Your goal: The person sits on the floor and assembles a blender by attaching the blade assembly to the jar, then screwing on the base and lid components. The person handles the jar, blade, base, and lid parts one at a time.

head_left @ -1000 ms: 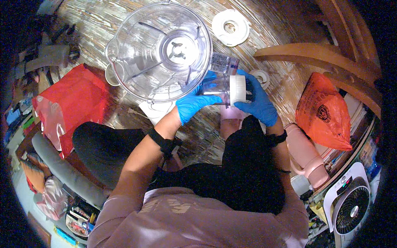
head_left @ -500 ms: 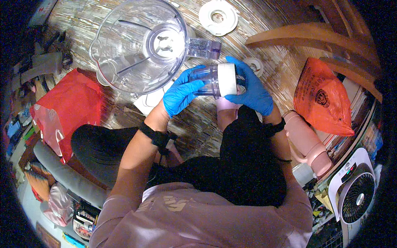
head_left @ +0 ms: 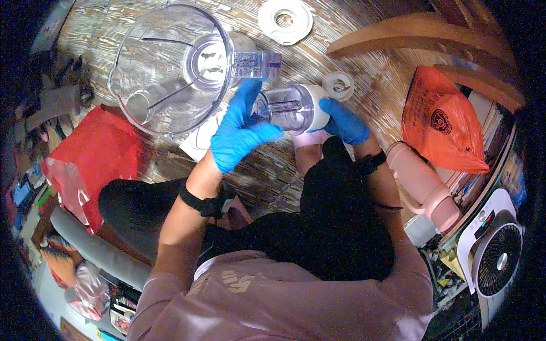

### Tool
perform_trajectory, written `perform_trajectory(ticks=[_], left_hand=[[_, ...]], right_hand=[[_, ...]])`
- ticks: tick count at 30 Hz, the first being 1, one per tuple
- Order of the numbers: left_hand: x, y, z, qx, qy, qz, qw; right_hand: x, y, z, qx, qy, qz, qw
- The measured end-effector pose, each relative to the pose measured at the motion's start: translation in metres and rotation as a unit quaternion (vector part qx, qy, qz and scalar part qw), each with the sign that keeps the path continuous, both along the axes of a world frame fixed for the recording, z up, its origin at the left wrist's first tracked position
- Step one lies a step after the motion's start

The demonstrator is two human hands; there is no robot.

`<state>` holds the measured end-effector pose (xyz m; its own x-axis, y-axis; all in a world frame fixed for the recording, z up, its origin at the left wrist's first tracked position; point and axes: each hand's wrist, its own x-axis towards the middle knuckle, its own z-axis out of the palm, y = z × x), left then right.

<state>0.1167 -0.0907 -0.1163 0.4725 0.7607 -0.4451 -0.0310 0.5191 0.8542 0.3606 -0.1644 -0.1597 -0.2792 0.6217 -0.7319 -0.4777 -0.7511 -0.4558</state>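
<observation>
A small clear blender cup with a white base (head_left: 293,108) is tipped on its side between my blue-gloved hands. My right hand (head_left: 346,122) grips its white base, with the thumb showing and the other fingers partly hidden behind it. Around the clear end, my left hand (head_left: 239,128) is spread, its thumb below the cup and its fingers raised; whether the palm touches the cup I cannot tell. Beyond the left hand lies a large clear blender jug (head_left: 153,108), its handle (head_left: 259,64) pointing right and a blade unit showing at its bottom.
On the wood-grain floor are a round white lid (head_left: 284,21) and a small white ring-shaped part (head_left: 339,86). A red bag (head_left: 94,159) stands left; an orange plastic bag (head_left: 441,122), a pink tumbler (head_left: 424,184) and a fan (head_left: 497,258) are right. Curved wooden legs (head_left: 421,34) stand far right.
The left hand's fingers have opened away from the clear end of the cup. The cup has turned a little, showing more of its inside, while the right hand stays on the white base.
</observation>
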Motion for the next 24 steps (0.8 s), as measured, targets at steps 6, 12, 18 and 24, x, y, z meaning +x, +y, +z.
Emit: perform_trajectory(ticks=[6,12,18,24], left_hand=[[0.001,0.001,0.008,-0.23,0.04,-0.022,0.972],[0.01,-0.011,0.031,0.169,0.091,-0.08,0.978],[0.005,-0.005,0.026,-0.086,0.098,0.001,0.992],[0.004,-0.009,0.035,0.398,0.18,-0.212,0.874]], right_hand=[[-0.004,0.003,0.0,0.251,-0.144,0.053,0.956],[0.001,0.003,-0.003,0.024,-0.032,0.063,0.997],[-0.003,0.004,0.002,0.214,-0.122,0.084,0.966],[0.001,-0.001,-0.008,0.028,0.052,0.037,0.998]])
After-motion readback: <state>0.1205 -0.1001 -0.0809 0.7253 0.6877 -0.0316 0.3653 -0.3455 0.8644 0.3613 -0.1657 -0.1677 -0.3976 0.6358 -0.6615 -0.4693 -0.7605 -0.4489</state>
